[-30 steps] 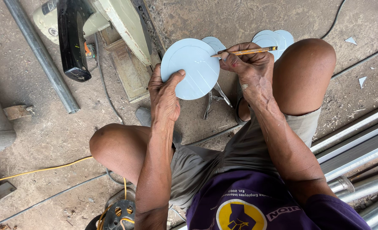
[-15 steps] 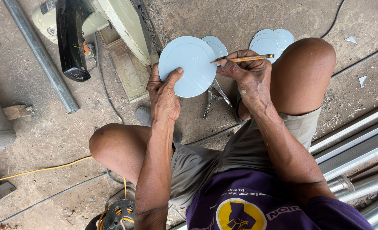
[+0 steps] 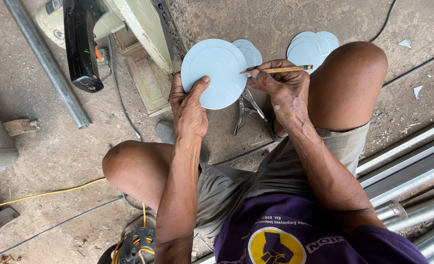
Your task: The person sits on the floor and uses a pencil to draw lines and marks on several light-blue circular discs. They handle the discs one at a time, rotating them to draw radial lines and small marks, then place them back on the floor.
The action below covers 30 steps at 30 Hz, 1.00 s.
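My left hand (image 3: 188,105) holds a pale blue round disc (image 3: 216,71) by its lower edge, thumb on its face, tilted up in front of me. My right hand (image 3: 281,87) grips a yellow pencil (image 3: 277,69) whose tip rests on the disc's right side. A faint circle line runs just inside the disc's rim. Below the disc, metal snips (image 3: 246,107) lie on the concrete floor between my knees.
Two small stacks of similar blue discs (image 3: 310,46) lie on the floor beyond my right knee and behind the held disc. A chop saw (image 3: 109,34) stands at upper left beside a grey pipe (image 3: 48,63). Metal profiles (image 3: 412,161) lie at right; a yellow cable (image 3: 41,194) runs lower left.
The disc has been turned and shifted slightly left in my left hand. The pencil tip has moved a little along the disc's right part.
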Available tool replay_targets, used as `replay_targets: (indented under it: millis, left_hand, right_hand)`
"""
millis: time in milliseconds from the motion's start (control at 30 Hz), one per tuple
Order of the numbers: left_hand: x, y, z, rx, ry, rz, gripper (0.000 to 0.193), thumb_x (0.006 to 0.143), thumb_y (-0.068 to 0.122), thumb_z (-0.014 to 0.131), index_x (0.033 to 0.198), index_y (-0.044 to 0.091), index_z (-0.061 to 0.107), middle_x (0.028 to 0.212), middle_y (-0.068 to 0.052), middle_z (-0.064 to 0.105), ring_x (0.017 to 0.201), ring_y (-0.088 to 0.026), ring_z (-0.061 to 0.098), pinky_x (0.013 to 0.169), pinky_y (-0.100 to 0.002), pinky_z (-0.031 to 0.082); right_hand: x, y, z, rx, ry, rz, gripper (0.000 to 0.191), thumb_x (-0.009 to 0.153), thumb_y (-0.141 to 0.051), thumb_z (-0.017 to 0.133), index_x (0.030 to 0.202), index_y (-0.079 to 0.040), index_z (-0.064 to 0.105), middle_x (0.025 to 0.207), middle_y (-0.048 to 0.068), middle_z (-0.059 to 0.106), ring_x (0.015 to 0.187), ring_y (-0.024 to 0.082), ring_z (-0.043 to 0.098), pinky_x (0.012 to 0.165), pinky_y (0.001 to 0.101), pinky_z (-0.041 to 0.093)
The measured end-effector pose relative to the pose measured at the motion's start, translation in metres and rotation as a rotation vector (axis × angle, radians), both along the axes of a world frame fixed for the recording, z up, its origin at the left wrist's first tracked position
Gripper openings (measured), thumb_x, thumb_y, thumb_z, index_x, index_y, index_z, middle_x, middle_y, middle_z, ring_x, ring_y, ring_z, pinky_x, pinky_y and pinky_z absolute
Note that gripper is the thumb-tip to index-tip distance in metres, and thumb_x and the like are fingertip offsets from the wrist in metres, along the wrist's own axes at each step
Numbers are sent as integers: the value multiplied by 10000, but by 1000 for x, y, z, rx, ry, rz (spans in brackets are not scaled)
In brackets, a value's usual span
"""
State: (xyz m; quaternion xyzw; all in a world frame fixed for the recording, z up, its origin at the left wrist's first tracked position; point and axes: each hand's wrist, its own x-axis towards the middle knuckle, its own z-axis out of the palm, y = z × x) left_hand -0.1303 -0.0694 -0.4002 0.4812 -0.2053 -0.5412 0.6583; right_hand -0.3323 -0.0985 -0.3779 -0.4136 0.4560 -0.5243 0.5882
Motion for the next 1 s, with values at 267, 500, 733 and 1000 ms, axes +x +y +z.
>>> replay_targets:
  millis: [267, 500, 733, 1000]
  left_hand:
    - [-1, 1, 1, -21, 12, 3, 186, 868, -25, 736, 992, 85, 652, 1001, -65, 689, 954, -147, 671, 905, -344, 604]
    - [-4, 0, 1, -13, 21, 22, 205, 861, -22, 740, 1005, 95, 652, 1021, -61, 683, 969, -145, 660, 904, -348, 599]
    - [-4, 0, -3, -9, -2, 37, 209, 860, -18, 739, 1011, 96, 651, 1024, -72, 683, 979, -152, 667, 906, -361, 611]
    - [-7, -1, -6, -11, 59, 65, 241, 858, -58, 725, 1035, 78, 634, 1060, -78, 672, 1014, -161, 665, 924, -353, 609]
  right_hand:
    - [-2, -4, -1, 7, -7, 3, 123, 944, 6, 720, 1021, 81, 662, 948, 191, 752, 863, 222, 778, 787, 328, 693]
    - [0, -4, 0, -2, 11, -2, 112, 941, -4, 725, 997, 79, 674, 919, 176, 754, 841, 207, 777, 775, 325, 695]
    - [1, 0, -1, 4, 5, 3, 130, 943, -26, 738, 1001, 78, 685, 932, 178, 754, 859, 207, 771, 792, 330, 693]
    - [5, -1, -3, 30, -73, -21, 108, 931, -8, 732, 992, 59, 673, 976, 182, 756, 901, 206, 774, 813, 345, 695]
